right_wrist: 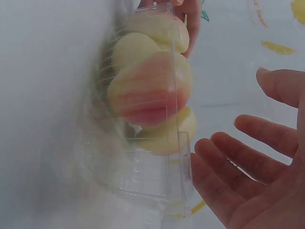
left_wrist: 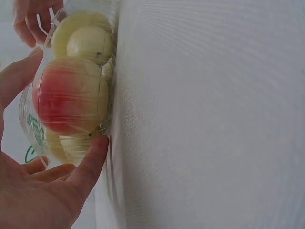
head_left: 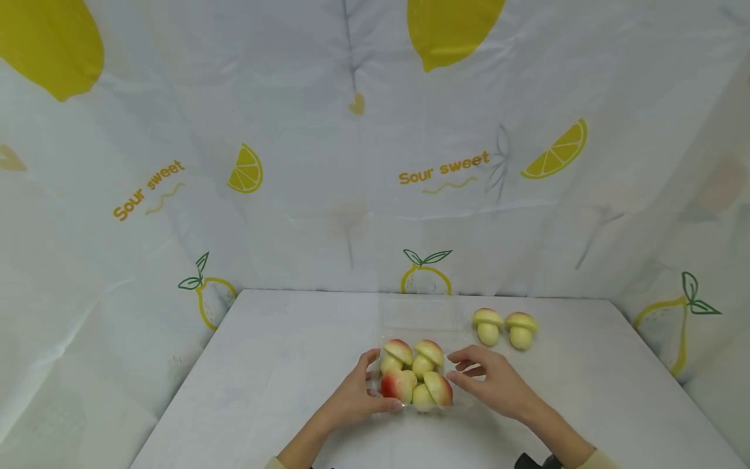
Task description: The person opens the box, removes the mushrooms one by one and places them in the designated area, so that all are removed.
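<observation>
A clear plastic box [right_wrist: 150, 179] with its lid [head_left: 420, 317] folded back stands on the table, holding several mushroom-shaped pieces [head_left: 398, 385], pale yellow with red-tinged caps. My left hand [head_left: 357, 396] holds the box at its left side, the thumb by the near corner and the fingers along the wall. Spread beside the right wall is my right hand [head_left: 495, 383], its fingers slightly bent and nothing held. In the right wrist view those fingers [right_wrist: 238, 162] lie close to the rim; whether they touch it I cannot tell.
Two loose mushroom-shaped pieces, a left one [head_left: 487, 327] and a right one [head_left: 521, 331], stand on the white table [head_left: 281, 352] behind my right hand. A lemon-print curtain [head_left: 316, 215] hangs along the table's back and sides.
</observation>
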Tool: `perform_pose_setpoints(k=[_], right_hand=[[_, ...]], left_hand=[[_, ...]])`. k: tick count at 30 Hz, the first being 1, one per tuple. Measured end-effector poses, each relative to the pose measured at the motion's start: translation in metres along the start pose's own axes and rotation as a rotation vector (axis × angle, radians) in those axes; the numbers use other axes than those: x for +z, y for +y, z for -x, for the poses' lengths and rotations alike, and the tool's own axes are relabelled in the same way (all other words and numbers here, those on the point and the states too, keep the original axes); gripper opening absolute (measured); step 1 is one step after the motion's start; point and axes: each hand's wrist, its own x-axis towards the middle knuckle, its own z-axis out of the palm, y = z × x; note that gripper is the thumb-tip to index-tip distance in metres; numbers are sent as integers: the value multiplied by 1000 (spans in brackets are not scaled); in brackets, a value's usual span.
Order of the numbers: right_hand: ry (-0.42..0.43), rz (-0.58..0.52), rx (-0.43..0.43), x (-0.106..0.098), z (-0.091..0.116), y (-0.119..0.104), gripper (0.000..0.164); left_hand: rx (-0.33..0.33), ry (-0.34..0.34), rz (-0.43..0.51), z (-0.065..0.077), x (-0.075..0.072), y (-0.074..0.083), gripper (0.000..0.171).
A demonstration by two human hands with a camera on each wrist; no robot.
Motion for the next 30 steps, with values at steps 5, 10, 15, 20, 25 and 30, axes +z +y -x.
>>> perform_pose_setpoints(k=[5,10,15,20,25,30], right_hand=[[-42,-10,0,8,0,1,38],[-100,-15,21,15,-2,3,39],[-140,10,15,20,-5,4,41],[-144,20,20,24,-7,6,43],[-147,14,17,26,-8,6,43],[-142,50,-28,28,-11,8,43]], left_hand=[[-4,2,-4,1,0,0,105],[-4,2,7,1,0,1,105],[-10,3,12,0,1,1,105],[-10,3,14,-1,1,0,105],[-2,-3,19,0,1,0,104],[-3,-1,15,0,1,0,105]])
